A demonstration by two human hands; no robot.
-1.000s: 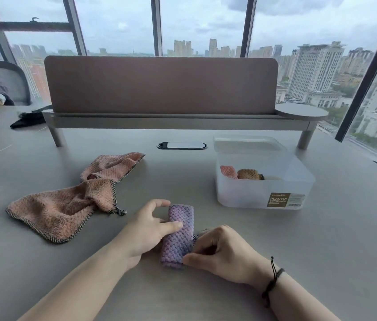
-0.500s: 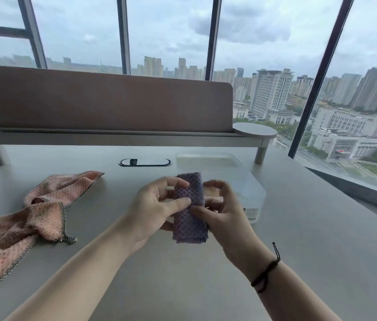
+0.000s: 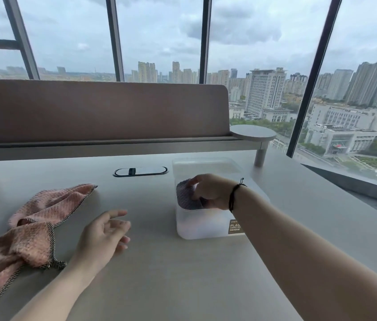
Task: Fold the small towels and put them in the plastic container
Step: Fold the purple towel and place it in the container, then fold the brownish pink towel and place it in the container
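Grey desk (image 3: 182, 286), right hand (image 3: 208, 193) gripping purple towel (image 3: 186, 196) in plastic container (image 3: 201, 225), left hand (image 3: 106, 235) relaxed, empty

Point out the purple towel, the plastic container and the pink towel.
purple towel (image 3: 185, 197): head view, on the folded cloth left of the fingers.
plastic container (image 3: 202, 228): head view, on its front wall.
pink towel (image 3: 32, 237): head view, on the crumpled middle.

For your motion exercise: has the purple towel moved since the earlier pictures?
Yes. The purple towel, in the right hand, went from the table into the plastic container.
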